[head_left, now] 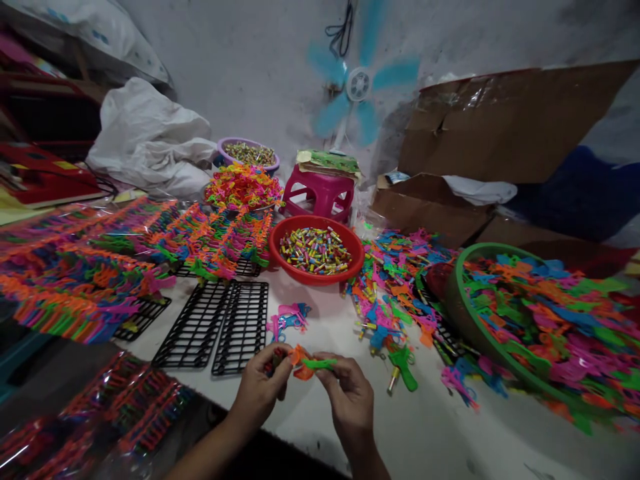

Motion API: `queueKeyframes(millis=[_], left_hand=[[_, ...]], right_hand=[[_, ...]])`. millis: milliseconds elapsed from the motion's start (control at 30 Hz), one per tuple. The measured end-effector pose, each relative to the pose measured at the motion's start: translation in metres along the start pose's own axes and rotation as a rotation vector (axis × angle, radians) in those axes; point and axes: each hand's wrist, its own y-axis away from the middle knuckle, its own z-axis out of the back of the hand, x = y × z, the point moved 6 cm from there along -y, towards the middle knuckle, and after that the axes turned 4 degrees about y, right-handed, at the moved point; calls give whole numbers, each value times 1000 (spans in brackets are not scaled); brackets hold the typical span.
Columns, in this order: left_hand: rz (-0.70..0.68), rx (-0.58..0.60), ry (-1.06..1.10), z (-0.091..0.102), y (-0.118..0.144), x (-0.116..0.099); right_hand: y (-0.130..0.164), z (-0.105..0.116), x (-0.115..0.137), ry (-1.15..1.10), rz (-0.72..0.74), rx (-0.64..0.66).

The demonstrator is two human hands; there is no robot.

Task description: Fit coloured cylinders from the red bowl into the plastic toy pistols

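My left hand is closed, its thumb and fingers pinching a small orange plastic toy part; dark red bits show within its curled fingers. My right hand pinches a slim green plastic toy part that meets the orange one. Both hands are over the table's front edge. Just beyond them lie a few pink and blue toy pieces. To the right is a green toy pistol with a small metallic cylinder at its end. Fingers partly hide how the two held parts join.
Black wire racks lie left of my hands, with rows of coloured toys beyond. A red bowl of small cylinders stands ahead. A pile of toy pistols and a tilted green basin occupy the right. A fan stands behind.
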Motion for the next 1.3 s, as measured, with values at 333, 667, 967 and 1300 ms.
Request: queueKeyframes(millis=[333, 667, 967, 1300], left_hand=[[-168, 106, -96, 1, 6, -11], [-300, 163, -90, -1, 3, -30], [-162, 169, 60, -1, -3, -14], [-309, 176, 9, 0, 0, -24]], right_hand=[[1, 4, 25, 120, 197, 48], [-1, -1, 7, 87, 12, 111], [-1, -5, 3, 22, -19, 86], [1, -8, -2, -41, -84, 108]])
